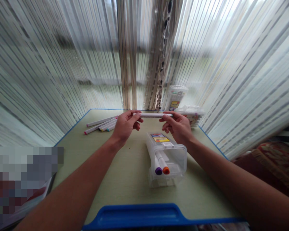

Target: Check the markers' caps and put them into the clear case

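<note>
A white marker (152,115) is held level above the far part of the table, one end in each hand. My left hand (127,124) pinches its left end between thumb and fingers. The right end is gripped the same way by my right hand (177,125). Below and nearer to me lies a clear plastic case (149,149), its open end facing me. Inside it rest a purple-tipped marker (158,170) and an orange-tipped marker (166,170). Several loose white markers (98,125) lie in a pile left of my left hand.
The pale table (120,183) has a blue rim with a raised blue lip (139,213) at the front. At the back right stand a tall clear case (176,96) and a clear rack (192,115). String curtains (96,64) hang close behind the table. Patterned fabric (276,160) lies at right.
</note>
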### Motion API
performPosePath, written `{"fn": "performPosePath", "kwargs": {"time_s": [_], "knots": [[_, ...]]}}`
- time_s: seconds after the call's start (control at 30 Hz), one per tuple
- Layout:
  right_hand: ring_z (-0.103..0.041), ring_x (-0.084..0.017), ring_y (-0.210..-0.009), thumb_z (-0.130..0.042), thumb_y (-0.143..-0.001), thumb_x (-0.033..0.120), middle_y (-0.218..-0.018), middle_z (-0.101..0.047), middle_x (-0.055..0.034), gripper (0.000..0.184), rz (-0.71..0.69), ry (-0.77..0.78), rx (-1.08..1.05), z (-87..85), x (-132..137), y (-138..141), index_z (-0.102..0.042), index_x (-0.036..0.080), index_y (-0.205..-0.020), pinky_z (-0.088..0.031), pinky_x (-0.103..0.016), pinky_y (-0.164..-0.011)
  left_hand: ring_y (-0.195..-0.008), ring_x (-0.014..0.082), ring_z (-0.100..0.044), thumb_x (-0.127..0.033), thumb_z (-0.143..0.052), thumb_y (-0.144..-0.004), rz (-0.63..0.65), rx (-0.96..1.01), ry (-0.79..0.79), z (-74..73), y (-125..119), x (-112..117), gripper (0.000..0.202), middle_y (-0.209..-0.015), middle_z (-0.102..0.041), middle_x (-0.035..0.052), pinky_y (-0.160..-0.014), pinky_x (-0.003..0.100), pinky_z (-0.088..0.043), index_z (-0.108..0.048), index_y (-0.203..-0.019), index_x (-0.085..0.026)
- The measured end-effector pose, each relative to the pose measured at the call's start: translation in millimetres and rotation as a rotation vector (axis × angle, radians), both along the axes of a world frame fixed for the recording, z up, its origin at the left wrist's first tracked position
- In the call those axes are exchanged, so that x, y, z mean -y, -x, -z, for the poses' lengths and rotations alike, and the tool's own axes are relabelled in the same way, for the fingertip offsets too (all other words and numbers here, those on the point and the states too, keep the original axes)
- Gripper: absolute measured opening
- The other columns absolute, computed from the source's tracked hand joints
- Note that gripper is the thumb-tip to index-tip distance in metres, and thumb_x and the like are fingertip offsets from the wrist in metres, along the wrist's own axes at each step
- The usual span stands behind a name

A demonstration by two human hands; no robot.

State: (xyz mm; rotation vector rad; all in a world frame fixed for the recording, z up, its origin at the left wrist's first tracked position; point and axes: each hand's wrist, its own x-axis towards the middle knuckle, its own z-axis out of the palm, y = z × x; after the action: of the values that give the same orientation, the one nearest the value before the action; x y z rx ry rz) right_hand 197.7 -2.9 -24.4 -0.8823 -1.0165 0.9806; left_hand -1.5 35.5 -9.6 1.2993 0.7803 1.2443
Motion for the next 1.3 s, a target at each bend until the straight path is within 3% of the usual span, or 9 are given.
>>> {"fn": "performPosePath", "kwargs": {"time_s": [0.5, 1.0, 1.3], "knots": [[-0.064, -0.012, -0.045, -0.087, -0.067, 0.042, -0.072, -0.074, -0.0038, 0.037, 0.004, 0.006, -0.012, -1.1, 1.3, 0.9, -0.065, 0.016, -0.081, -0.041, -0.019, -0.037, -0.051, 0.0075, -0.053, -0.04, -0.084, -0.068, -0.028, -0.101, -0.12, 0.1, -0.3, 2.3, 0.039, -0.071, -0.067, 0.0023, -0.049, 0.023, -0.043, -0.071, -0.09, -0.01], [-0.063, -0.012, -0.043, -0.084, -0.069, 0.043, -0.068, -0.074, -0.0032, 0.035, -0.012, 0.011, -0.008, -0.9, 0.8, 0.6, -0.066, 0.017, -0.084, -0.041, -0.019, -0.036, -0.05, 0.0082, -0.053, -0.038, -0.078, -0.074, -0.023, -0.085, -0.069, -0.2, -0.5, 2.1, 0.032, -0.071, -0.069, 0.0046, -0.049, 0.023, -0.044, -0.071, -0.09, -0.011], [-0.064, -0.013, -0.044, -0.077, -0.074, 0.041, -0.071, -0.075, -0.0055, 0.028, -0.037, 0.022, -0.022, -2.3, 2.1, -0.1, -0.068, 0.016, -0.086, -0.041, -0.021, -0.036, -0.049, 0.0096, -0.056, -0.028, -0.061, -0.086, -0.018, -0.055, -0.014, -2.3, 0.1, 1.3, 0.021, -0.071, -0.07, 0.0058, -0.049, 0.022, -0.045, -0.071, -0.092, -0.011]]}}
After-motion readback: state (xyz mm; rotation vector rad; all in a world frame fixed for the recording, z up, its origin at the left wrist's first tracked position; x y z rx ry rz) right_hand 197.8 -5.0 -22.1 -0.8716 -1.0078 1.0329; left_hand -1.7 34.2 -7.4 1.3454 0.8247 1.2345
